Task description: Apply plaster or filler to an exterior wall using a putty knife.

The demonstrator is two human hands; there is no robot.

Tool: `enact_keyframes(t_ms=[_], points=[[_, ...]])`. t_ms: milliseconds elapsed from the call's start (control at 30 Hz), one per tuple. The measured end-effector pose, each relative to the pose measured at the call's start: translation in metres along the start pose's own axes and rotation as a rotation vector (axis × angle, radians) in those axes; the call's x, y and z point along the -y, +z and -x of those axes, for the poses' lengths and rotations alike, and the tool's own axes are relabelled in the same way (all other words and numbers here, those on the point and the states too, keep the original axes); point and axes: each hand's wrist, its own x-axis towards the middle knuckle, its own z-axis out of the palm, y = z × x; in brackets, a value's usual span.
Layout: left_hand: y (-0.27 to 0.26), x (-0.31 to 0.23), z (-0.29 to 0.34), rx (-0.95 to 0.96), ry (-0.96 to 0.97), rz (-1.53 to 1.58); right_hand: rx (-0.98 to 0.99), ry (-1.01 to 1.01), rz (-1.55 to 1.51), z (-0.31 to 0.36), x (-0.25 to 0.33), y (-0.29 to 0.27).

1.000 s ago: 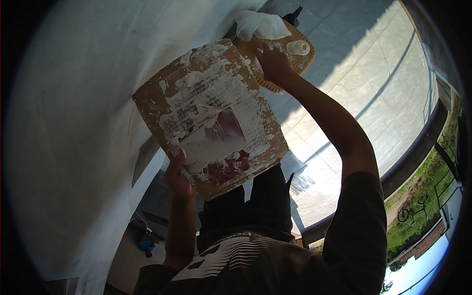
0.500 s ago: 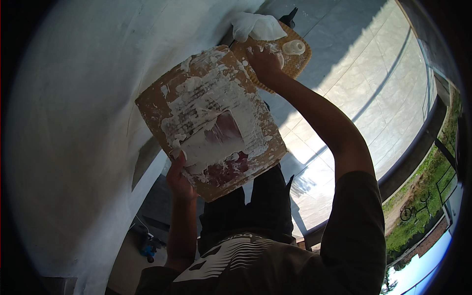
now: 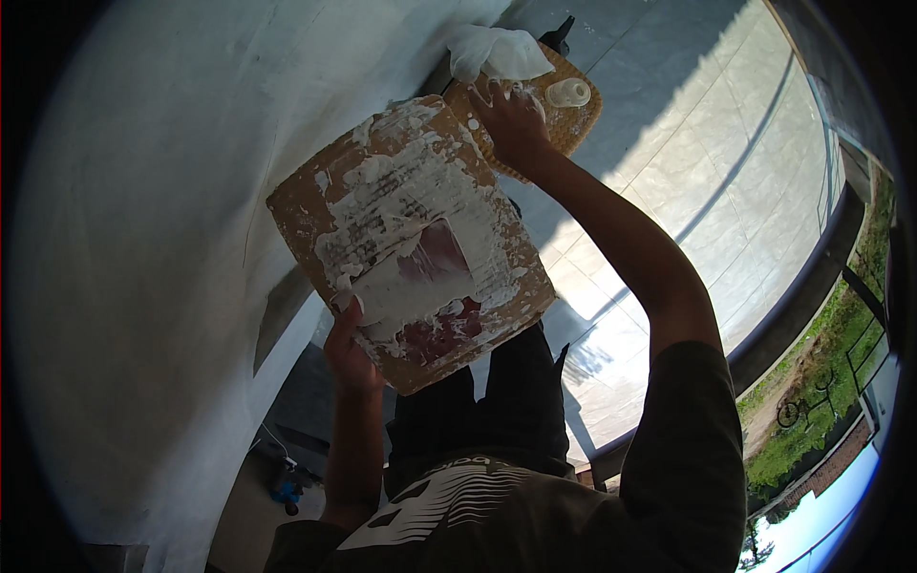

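Note:
A flat brown board (image 3: pixel 521 253), smeared with thick white paste, is tilted in front of my body. My left hand (image 3: pixel 351 349) grips its lower left edge, the thumb on top and the other fingers hidden beneath. A dark red printed patch (image 3: pixel 444 250) shows through the paste. Beyond the board, my right hand (image 3: pixel 513 124) reaches over a woven tan stool top (image 3: pixel 585 115), its fingers spread and whitened. Whatever lies under that palm is hidden. Close by stand a white plastic bag (image 3: pixel 499 53) and a pale translucent cup-like container (image 3: pixel 568 93).
A grey plastered wall (image 3: pixel 143 239) rises along the left. Grey floor tiles (image 3: pixel 707 162), partly sunlit, spread to the right, with a dark ledge (image 3: pixel 788 329) and grass (image 3: pixel 793 449) beyond. A small blue and dark object (image 3: pixel 287 492) lies at the lower left.
My right hand has shifted slightly left over the stool, and its fingers look more spread. The board has barely moved in my left hand.

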Motion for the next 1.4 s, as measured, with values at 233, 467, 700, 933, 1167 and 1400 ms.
enact_keyframes(t_ms=[233,467,700,933,1167,1400], points=[[-0.012,-0.002,0.006,0.0,0.009,-0.03,-0.055,0.193,-0.352,0.028,-0.014,-0.01],[-0.016,-0.005,0.012,0.036,-0.001,0.024,-0.558,0.176,-0.62,0.102,-0.009,-0.004],[-0.032,-0.009,0.027,0.024,0.071,-0.026,-0.289,0.49,-1.001,0.111,0.004,0.069],[-0.042,-0.012,0.038,-0.053,0.089,-0.11,-0.485,0.25,-1.149,0.064,0.019,0.095],[-0.046,-0.015,0.045,-0.067,0.11,-0.13,-0.468,0.258,-1.025,0.059,0.023,0.103],[-0.055,-0.019,0.06,-0.066,0.095,-0.096,-0.548,0.297,-1.124,0.071,0.04,0.107]])
